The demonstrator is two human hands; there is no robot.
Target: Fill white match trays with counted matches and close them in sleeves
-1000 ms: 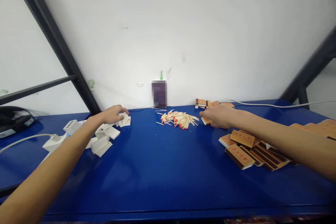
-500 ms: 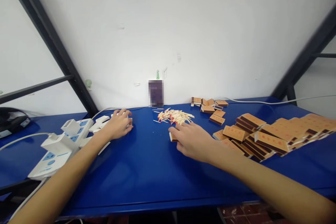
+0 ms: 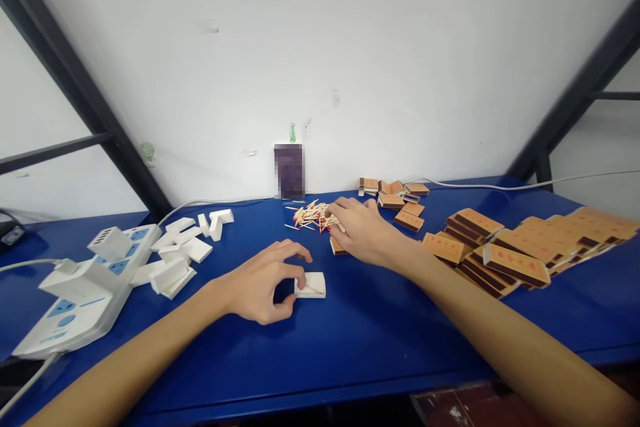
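Head view: left hand [image 3: 257,280] half-curled at a white tray [image 3: 316,281], right hand [image 3: 367,230] over matches [image 3: 311,217], both grips unclear; a low sweep could scatter them

— What colour was the table [image 3: 240,360]?
— Deep blue, and the wall [image 3: 400,47] was white
— How did the matches [image 3: 311,215] look?
— Their sticks were pale yellow, their heads red
— And the matchboxes [image 3: 517,265]?
— Orange-tan with red print and dark brown sides; their inner trays [image 3: 317,279] were plain white
— The power strip [image 3: 85,321]?
— White too, with blue socket patches
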